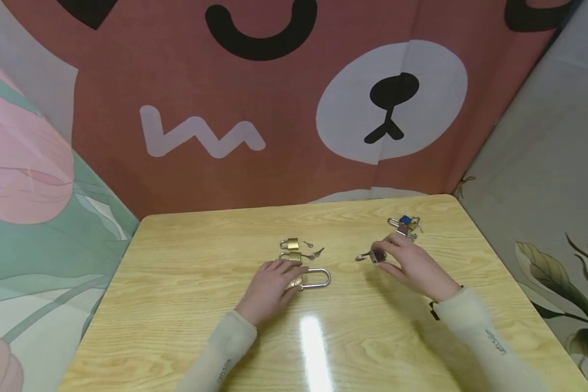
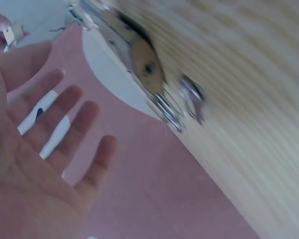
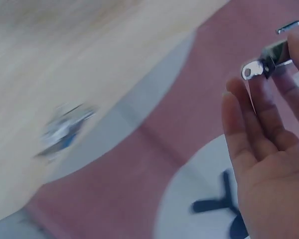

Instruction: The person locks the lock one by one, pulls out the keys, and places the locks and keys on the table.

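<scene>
My right hand [image 1: 414, 267] pinches a small dark padlock [image 1: 378, 256] between thumb and fingers. A silver key [image 3: 251, 70] sticks out of that padlock's body, and its shackle [image 3: 291, 25] shows a free hooked end in the right wrist view. Over the left part of a large brass padlock [image 1: 298, 282] lies my left hand [image 1: 270, 288], its fingers fairly straight in the left wrist view. The big padlock's long shackle [image 1: 329, 277] points right. Just beyond the fingers is a middle-sized brass padlock [image 1: 291, 255] with keys [image 1: 316, 254] beside it.
Farther back lies a smaller brass padlock [image 1: 292, 244] with a small key [image 1: 308, 244] to its right. A cluster of padlocks, one of them blue [image 1: 405, 220], sits near the back right of the wooden table [image 1: 201, 326]. Printed cloth [image 1: 284, 179] hangs behind the table.
</scene>
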Demonstrator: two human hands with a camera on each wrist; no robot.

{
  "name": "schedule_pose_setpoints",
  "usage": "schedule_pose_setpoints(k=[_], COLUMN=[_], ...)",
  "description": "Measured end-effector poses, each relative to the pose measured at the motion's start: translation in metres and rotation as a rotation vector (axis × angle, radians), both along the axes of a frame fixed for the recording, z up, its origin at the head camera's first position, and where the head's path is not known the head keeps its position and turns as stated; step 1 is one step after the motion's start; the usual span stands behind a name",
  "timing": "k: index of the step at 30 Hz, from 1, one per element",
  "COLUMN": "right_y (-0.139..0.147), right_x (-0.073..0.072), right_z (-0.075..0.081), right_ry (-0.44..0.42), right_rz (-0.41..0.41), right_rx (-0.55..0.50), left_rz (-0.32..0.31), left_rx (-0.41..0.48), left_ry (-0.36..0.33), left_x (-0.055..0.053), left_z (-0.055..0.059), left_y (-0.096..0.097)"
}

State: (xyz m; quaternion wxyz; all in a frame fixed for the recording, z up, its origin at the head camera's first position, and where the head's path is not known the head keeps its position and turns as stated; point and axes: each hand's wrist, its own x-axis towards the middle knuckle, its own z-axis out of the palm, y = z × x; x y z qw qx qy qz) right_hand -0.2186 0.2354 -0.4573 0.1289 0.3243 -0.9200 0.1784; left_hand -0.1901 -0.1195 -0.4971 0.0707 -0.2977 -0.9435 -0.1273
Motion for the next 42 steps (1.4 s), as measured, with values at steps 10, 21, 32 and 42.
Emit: schedule_pose_setpoints(k=[10,21,32,42], right_y=[-0.075,-0.089,-0.095,-0.099], right_x=[0.006,0.008,0.011,0.013], right_z=[0.009,0.010,0.008,0.006], right_ry=[-0.067,-0.116,-0.102,-0.195], right_rz=[0.178,0.200,0.238,0.237], right_rx=[-0.085,-0.080,-0.099,-0.165], left_rz=[-0.076,-0.026,0.065,0.069], left_rx=[0.351,0.644,0.840,0.923], left_ry=[-0.278,-0.488,-0.564,-0.550], left_x=[0.006,0.009,0.009,0.009], left_z=[0.010,0.011,0.011,0.018], left_y=[0.017,0.021,0.023,0.023])
